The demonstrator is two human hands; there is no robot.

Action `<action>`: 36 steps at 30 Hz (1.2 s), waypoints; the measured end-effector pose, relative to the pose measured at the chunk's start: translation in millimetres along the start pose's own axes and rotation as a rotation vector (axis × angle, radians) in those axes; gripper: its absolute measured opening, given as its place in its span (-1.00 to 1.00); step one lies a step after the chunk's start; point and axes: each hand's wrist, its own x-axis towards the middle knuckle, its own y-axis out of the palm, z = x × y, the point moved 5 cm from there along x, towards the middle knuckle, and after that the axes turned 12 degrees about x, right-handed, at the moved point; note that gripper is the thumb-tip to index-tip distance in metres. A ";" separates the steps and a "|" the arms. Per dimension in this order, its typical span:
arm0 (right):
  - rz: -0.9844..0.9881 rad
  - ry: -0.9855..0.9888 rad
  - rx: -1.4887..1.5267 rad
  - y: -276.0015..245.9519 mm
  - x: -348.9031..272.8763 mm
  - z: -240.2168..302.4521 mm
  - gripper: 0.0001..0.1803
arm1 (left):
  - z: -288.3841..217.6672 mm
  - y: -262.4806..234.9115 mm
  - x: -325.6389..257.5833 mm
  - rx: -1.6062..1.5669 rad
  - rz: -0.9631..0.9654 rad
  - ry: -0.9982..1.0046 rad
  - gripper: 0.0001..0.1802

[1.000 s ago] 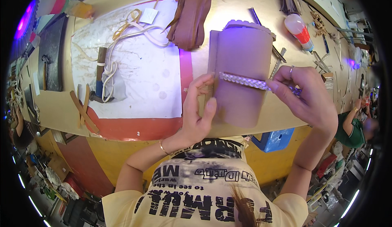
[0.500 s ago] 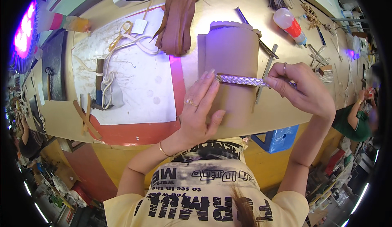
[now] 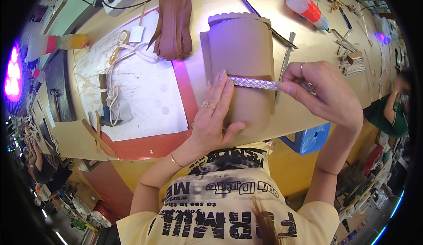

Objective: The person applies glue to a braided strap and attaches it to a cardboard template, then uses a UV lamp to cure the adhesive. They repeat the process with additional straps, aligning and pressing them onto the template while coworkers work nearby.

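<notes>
A silvery-white braided strap [image 3: 253,83] lies across a tan, rounded cardboard-like form [image 3: 240,46] in front of me. My left hand [image 3: 212,119] rests flat on the left side of the form, fingers stretched out, with the fingertips at the strap's left end. At the strap's other end, my right hand [image 3: 324,93] pinches it between thumb and fingers, just off the form's right side. A thin brown band [image 3: 260,76] shows on the form along the strap's far edge. Part of the strap is hidden inside my right hand.
Left of the form are a white sheet [image 3: 169,108] on a red mat, a hammer [image 3: 105,99] and white cord. A stack of brown strips [image 3: 174,20] lies beyond. Toward the right are a red-labelled bottle [image 3: 307,9], a grey braided strip [image 3: 286,62] and a blue stool [image 3: 310,138].
The whole view has shifted slightly, so the table things sit further left. More of the brown band shows beside the strap. Both hands keep the same hold.
</notes>
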 end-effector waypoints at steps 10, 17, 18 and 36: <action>-0.021 0.010 0.093 10.7 -2.1 -29.4 -0.74 | -1.1 0.9 -0.2 0.072 0.016 0.006 0.04; -0.035 0.020 0.137 17.5 0.4 -40.1 -0.76 | -2.4 -0.3 1.1 0.113 0.007 0.014 0.04; -0.031 0.021 0.136 18.6 0.4 -41.0 -0.76 | -2.5 -0.3 1.3 0.115 0.007 0.013 0.04; -0.115 0.005 0.127 33.9 1.1 -38.0 -0.77 | -0.6 -8.1 0.5 0.074 0.015 -0.045 -0.01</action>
